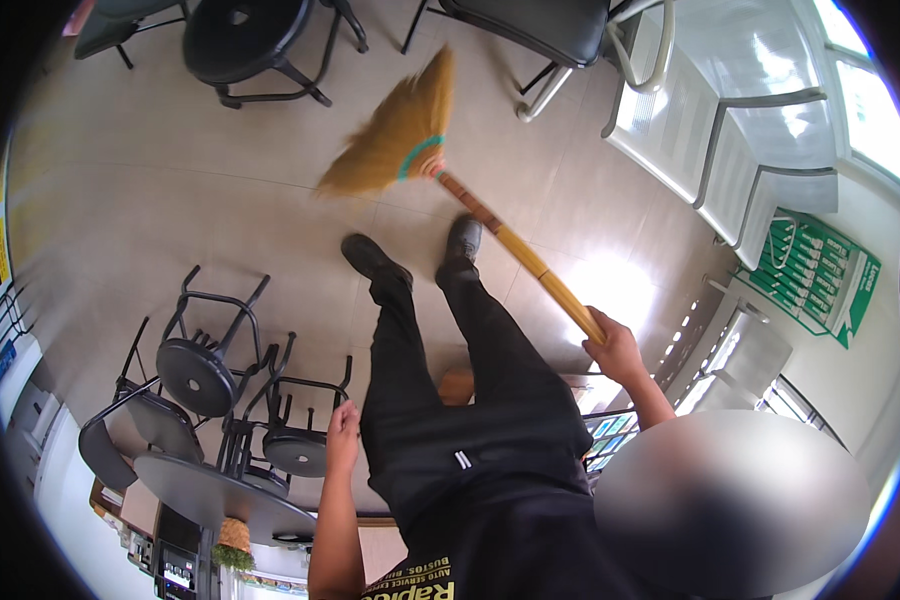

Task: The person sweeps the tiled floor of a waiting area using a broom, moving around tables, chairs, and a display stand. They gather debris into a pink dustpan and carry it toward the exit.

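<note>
My right hand [615,347] is wrapped round the upper end of a broom [530,262] with a yellow-brown handle. The handle slants away to the far left, passing just right of my shoes [464,240]. Its fan-shaped straw head, bound with a green band, is spread over the tiled floor ahead of my feet and is slightly blurred. My left hand [343,432] hangs beside my left thigh, off the broom. Its fingers are curled in, and nothing shows in them.
Black stools [240,40] and a dark chair [535,28] stand ahead. Metal bench seats [660,135] line the right, near a green display rack [815,270]. On the left, black stools [196,376] lie on or around a round dark table [205,492]. Beige floor tiles [170,190] stretch between.
</note>
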Motion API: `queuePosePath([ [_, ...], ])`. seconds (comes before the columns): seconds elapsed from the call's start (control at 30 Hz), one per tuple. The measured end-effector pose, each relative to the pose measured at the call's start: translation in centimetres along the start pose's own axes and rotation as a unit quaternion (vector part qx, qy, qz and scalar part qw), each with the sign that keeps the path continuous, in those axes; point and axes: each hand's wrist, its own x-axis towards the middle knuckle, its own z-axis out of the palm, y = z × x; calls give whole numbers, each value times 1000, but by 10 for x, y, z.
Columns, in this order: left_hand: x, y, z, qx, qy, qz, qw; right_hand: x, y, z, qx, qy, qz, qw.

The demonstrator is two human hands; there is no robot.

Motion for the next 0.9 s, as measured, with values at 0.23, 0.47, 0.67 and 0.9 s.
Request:
queuePosePath([
  [0.23, 64, 84, 88, 307, 59, 188, 931, 244, 118, 144, 134, 149, -68, 977],
  [0.47, 119, 141, 123, 349, 62, 165, 921, 462, 104, 250, 230, 269, -42, 934],
  [0.67, 128, 180, 139, 381, 46, 197, 902, 576, 80, 259, 278, 313, -46, 907],
  [0.9, 134, 176, 140, 359, 37, 209, 909, 636, 11, 216, 446, 251, -54, 857],
])
